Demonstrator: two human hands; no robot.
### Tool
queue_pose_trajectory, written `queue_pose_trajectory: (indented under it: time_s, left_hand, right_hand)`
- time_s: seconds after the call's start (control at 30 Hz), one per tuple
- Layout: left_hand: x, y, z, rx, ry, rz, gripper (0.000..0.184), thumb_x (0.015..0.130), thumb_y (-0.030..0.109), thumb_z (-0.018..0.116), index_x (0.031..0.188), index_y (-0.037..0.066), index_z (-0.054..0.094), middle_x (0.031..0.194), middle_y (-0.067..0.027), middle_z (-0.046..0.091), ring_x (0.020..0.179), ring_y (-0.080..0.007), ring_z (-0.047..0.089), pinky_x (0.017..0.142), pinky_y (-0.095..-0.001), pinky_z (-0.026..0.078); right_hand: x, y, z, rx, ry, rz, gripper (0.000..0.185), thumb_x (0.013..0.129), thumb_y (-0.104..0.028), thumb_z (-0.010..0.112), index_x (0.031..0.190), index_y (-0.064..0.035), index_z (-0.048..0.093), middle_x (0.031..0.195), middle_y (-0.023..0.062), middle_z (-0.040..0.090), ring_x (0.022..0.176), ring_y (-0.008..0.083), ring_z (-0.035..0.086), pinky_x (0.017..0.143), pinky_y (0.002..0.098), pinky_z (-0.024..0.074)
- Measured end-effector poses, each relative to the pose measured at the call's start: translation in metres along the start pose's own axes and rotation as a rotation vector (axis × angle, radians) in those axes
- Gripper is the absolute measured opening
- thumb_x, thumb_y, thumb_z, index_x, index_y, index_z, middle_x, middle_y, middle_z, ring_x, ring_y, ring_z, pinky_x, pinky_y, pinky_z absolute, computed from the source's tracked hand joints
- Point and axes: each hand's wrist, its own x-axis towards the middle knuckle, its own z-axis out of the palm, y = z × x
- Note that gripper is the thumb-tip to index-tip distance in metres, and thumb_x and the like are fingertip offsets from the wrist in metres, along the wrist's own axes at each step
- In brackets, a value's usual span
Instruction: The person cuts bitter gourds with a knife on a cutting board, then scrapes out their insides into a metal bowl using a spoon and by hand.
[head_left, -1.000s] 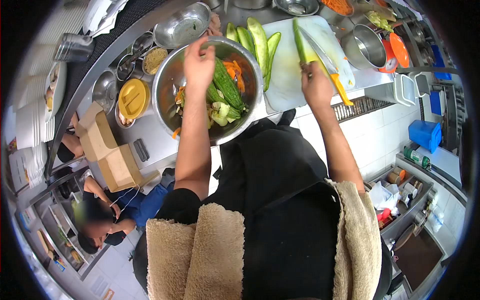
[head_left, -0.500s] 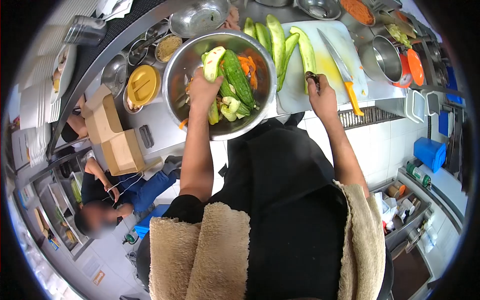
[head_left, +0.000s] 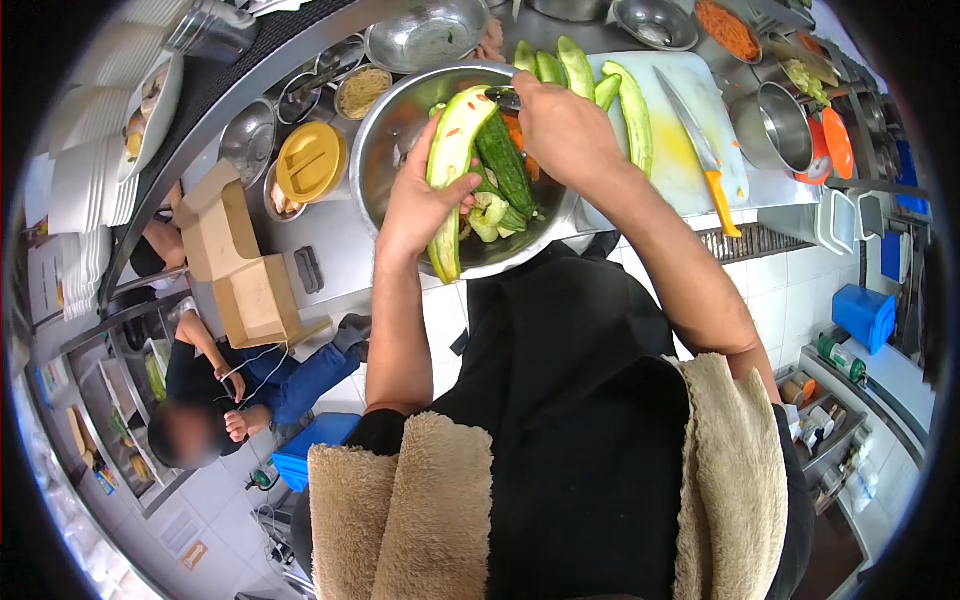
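My left hand is wrapped round a halved cucumber, cut face up with a few orange bits on it, above a steel bowl. My right hand is closed on a small dark metal tool, whose end is at the upper part of that cucumber. Inside the bowl lie dark green cucumbers, pale green pieces and orange strips. Right of the bowl, several halved cucumbers rest at the left of a white cutting board. A yellow-handled knife lies on the board.
A yellow lid, small steel bowls and an open cardboard box are on the left. Steel pot and shredded orange food stand at the right. A person sits at the lower left.
My left hand has lifted the halved cucumber from the bowl's contents. My right hand has moved left from the board to it with the tool. The cucumber half it was beside stays on the board.
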Motion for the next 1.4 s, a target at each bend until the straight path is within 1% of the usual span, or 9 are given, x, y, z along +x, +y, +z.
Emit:
queue_pose_trajectory:
  time_s: [0.33,0.43,0.53,0.63,0.73,0.93,1.23,1.33,1.4]
  left_hand:
    - [-0.015,0.000,-0.008,-0.019,0.058,0.051,0.090,0.091,-0.011,0.070,0.167,0.019,0.031,0.106,-0.0066,0.072,0.073,-0.0106,0.065,0.063,-0.0263,0.056]
    - [-0.014,-0.002,-0.015,0.013,0.044,0.013,0.088,0.092,-0.011,0.069,0.167,0.016,0.031,0.113,-0.0088,0.072,0.074,-0.0103,0.065,0.064,-0.0259,0.056]
    - [-0.012,-0.004,-0.019,-0.001,0.014,0.036,0.087,0.092,-0.012,0.068,0.166,0.013,0.031,0.122,-0.0106,0.071,0.075,-0.0099,0.065,0.065,-0.0255,0.056]
    - [-0.014,0.004,-0.022,-0.023,-0.046,0.030,0.086,0.092,-0.012,0.067,0.166,0.012,0.031,0.129,-0.0105,0.070,0.075,-0.0096,0.065,0.066,-0.0252,0.056]
    - [-0.014,0.005,-0.024,-0.043,-0.100,0.034,0.088,0.091,-0.013,0.065,0.167,0.014,0.030,0.130,-0.0097,0.071,0.074,-0.0089,0.063,0.066,-0.0250,0.055]
    - [-0.012,0.000,-0.028,-0.042,-0.202,0.056,0.092,0.091,-0.013,0.062,0.170,0.017,0.025,0.126,-0.0070,0.072,0.071,-0.0077,0.060,0.064,-0.0252,0.054]
    - [-0.006,0.004,-0.007,0.042,-0.104,-0.026,0.092,0.089,-0.012,0.061,0.170,0.016,0.026,0.114,-0.0061,0.071,0.068,-0.0101,0.060,0.061,-0.0272,0.052]
    - [-0.002,-0.002,0.000,0.026,-0.073,-0.009,0.087,0.090,-0.011,0.064,0.167,0.012,0.031,0.087,-0.0037,0.065,0.065,-0.0121,0.060,0.060,-0.0275,0.051]
    - [-0.001,-0.002,0.000,0.033,-0.073,-0.008,0.088,0.088,-0.012,0.063,0.167,0.012,0.031,0.087,-0.0040,0.065,0.065,-0.0127,0.061,0.059,-0.0281,0.051]
  right_hand:
    - [0.007,-0.020,0.010,-0.104,0.011,-0.040,0.021,0.094,-0.006,0.056,0.113,0.0013,0.062,0.095,0.0254,0.074,0.087,0.0436,0.074,0.077,0.0540,0.0593]
    - [0.008,-0.025,0.006,-0.104,-0.024,-0.014,0.025,0.093,-0.006,0.055,0.115,0.0027,0.064,0.095,0.0269,0.075,0.092,0.0433,0.075,0.082,0.0525,0.0592]
    - [0.006,-0.023,0.009,-0.122,0.003,-0.026,0.022,0.092,-0.006,0.057,0.112,0.0015,0.063,0.095,0.0258,0.074,0.088,0.0435,0.075,0.077,0.0538,0.0594]
    - [0.005,-0.030,0.003,-0.143,-0.038,0.000,0.025,0.095,-0.009,0.054,0.115,0.0013,0.065,0.096,0.0261,0.075,0.092,0.0420,0.075,0.083,0.0520,0.0595]
    - [0.004,-0.028,0.004,-0.118,-0.034,-0.027,0.023,0.091,-0.005,0.057,0.113,0.0006,0.063,0.096,0.0260,0.074,0.089,0.0432,0.074,0.078,0.0533,0.0591]
    - [0.003,-0.029,0.009,-0.151,-0.067,-0.077,0.020,0.094,-0.008,0.057,0.112,-0.0004,0.062,0.094,0.0247,0.074,0.088,0.0422,0.075,0.077,0.0517,0.0598]
    - [-0.011,-0.043,0.030,-0.207,-0.147,-0.126,0.021,0.094,-0.013,0.063,0.112,-0.0023,0.059,0.100,0.0215,0.072,0.087,0.0395,0.076,0.074,0.0493,0.0608]
    - [-0.011,-0.037,0.034,-0.205,-0.160,-0.124,0.023,0.093,-0.014,0.066,0.111,-0.0024,0.059,0.101,0.0217,0.072,0.088,0.0392,0.075,0.073,0.0492,0.0608]
    - [-0.012,-0.036,0.034,-0.190,-0.209,-0.163,0.026,0.092,-0.014,0.067,0.112,0.0005,0.059,0.101,0.0231,0.072,0.089,0.0391,0.076,0.076,0.0470,0.0617]
